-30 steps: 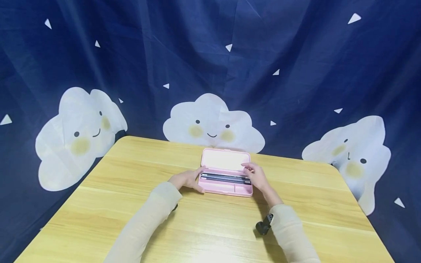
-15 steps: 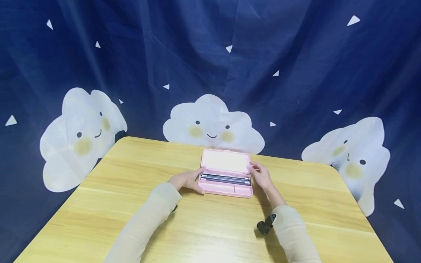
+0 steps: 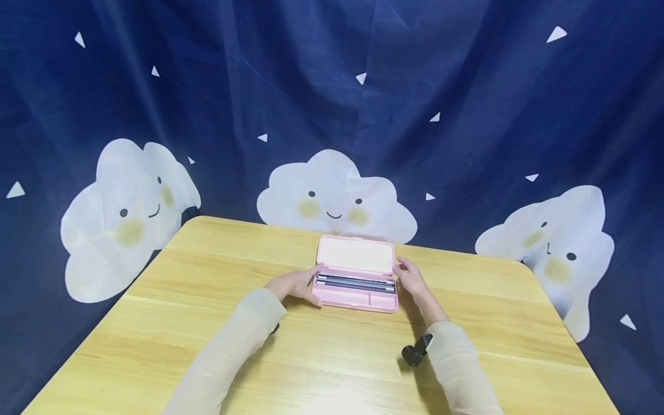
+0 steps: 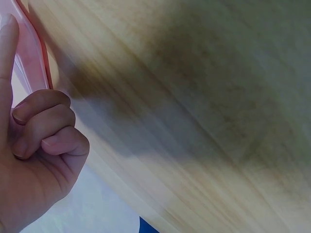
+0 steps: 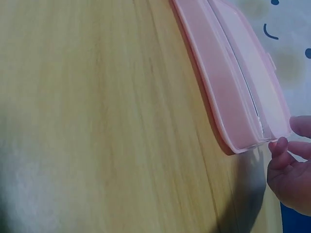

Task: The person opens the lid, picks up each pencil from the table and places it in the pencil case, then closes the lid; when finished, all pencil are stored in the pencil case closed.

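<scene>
A pink pencil case [image 3: 337,295] lies on the wooden table with its lid [image 3: 355,255] raised at the back. Several dark pencils [image 3: 355,283] lie lengthwise in its rear compartment. My left hand [image 3: 294,283] holds the case's left end, with index finger at the back and thumb at the front corner. Its other fingers are curled, as the left wrist view shows. At the right end, my right hand [image 3: 412,280] touches the case near the lid's hinge corner, fingers loosely bent. In the right wrist view, its fingertips [image 5: 279,145] meet that corner.
The table [image 3: 207,351] has a rounded back edge close behind the case. A dark blue curtain [image 3: 332,69] printed with white clouds hangs around it. A small black wrist camera [image 3: 415,351] sits below my right sleeve.
My right hand has moved from over the pencils and lid edge out to the case's right side. The left hand and the case have stayed in place.
</scene>
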Motion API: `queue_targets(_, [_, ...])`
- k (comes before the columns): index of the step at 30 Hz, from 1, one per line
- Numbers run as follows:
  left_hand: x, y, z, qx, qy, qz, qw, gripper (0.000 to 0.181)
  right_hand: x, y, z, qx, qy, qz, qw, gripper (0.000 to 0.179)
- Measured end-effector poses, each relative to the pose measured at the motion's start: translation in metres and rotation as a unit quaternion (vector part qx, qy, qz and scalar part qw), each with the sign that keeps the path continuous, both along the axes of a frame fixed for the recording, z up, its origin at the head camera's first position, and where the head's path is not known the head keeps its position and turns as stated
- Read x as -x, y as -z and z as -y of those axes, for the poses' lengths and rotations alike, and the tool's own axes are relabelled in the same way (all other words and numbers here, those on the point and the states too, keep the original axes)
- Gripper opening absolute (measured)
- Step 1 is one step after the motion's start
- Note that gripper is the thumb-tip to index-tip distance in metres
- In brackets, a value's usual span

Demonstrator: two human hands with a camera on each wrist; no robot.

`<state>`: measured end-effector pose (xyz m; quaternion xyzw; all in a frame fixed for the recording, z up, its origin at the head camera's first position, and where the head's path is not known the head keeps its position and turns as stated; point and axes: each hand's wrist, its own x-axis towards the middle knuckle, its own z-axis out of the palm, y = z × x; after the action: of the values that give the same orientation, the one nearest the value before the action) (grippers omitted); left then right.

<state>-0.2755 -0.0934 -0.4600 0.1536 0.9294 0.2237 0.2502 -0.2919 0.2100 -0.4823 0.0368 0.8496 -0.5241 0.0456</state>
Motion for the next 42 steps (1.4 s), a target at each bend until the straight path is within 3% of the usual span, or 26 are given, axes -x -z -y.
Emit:
queue_targets(7, [0.002, 0.001, 0.001, -0.003, -0.003, 0.006, 1.0000, 0.110, 0.020, 0.032, -0.010, 0.135, -0.028, -0.006, 0.9905, 0.059])
queue_targets(8, [0.006, 0.009, 0.004, -0.007, 0.007, -0.004, 0.9999, 0.111, 0.020, 0.031, -0.009, 0.135, -0.025, -0.002, 0.9906, 0.059])
queue_targets(14, [0.006, 0.009, 0.003, -0.002, 0.013, -0.012, 0.9998, 0.111, 0.006, 0.008, 0.004, 0.105, -0.005, 0.028, 0.9940, 0.057])
queue_targets(15, [0.001, 0.001, 0.001, 0.001, 0.006, -0.006, 1.0000, 0.110, 0.005, 0.006, 0.004, 0.110, -0.002, 0.034, 0.9934, 0.057])
queue_targets(20, [0.002, 0.006, 0.001, 0.009, 0.025, -0.042, 0.9988, 0.107, 0.003, 0.001, 0.007, 0.139, 0.009, 0.054, 0.9888, 0.056])
queue_targets(26, [0.004, 0.009, 0.000, 0.027, 0.050, -0.104, 0.9930, 0.101, 0.004, 0.002, 0.006, 0.147, 0.013, 0.037, 0.9884, 0.055])
queue_targets(37, [0.002, 0.012, -0.003, 0.024, 0.007, -0.159, 0.9869, 0.091, 0.003, -0.004, 0.006, 0.214, 0.039, 0.047, 0.9751, 0.055])
queue_targets(42, [-0.001, 0.013, -0.002, 0.010, 0.006, -0.188, 0.9822, 0.088, 0.004, -0.008, 0.006, 0.223, 0.042, 0.057, 0.9722, 0.062])
